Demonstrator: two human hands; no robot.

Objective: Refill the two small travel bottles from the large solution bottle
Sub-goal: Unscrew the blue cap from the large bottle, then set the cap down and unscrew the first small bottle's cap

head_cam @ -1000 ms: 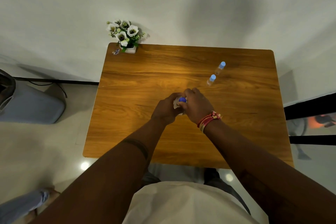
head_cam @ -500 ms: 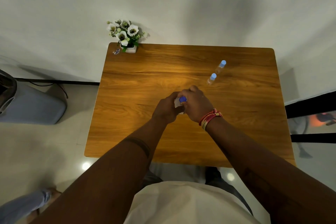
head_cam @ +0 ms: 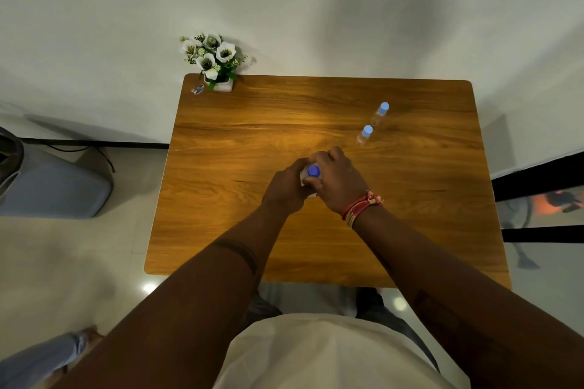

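Observation:
The large solution bottle (head_cam: 306, 174), white with a dark blue cap (head_cam: 313, 171), stands at the middle of the wooden table (head_cam: 240, 142). My left hand (head_cam: 286, 188) wraps around its body from the left. My right hand (head_cam: 339, 181), with a red thread band at the wrist, closes over the bottle's top from the right, fingers by the cap. Most of the bottle is hidden by both hands. Two small clear travel bottles with light blue caps stand upright to the far right: one nearer (head_cam: 364, 135), one further back (head_cam: 380, 113).
A small white pot of white flowers (head_cam: 212, 60) sits on the table's far left corner, with a tiny wrapped item (head_cam: 197, 89) beside it. A grey bin (head_cam: 53, 183) stands on the floor to the left. Someone's jeans leg (head_cam: 38, 360) shows at the bottom left.
Both hands stay closed on the large bottle. My right hand has shifted slightly around the cap; the bottle stays in place. The travel bottles have not moved.

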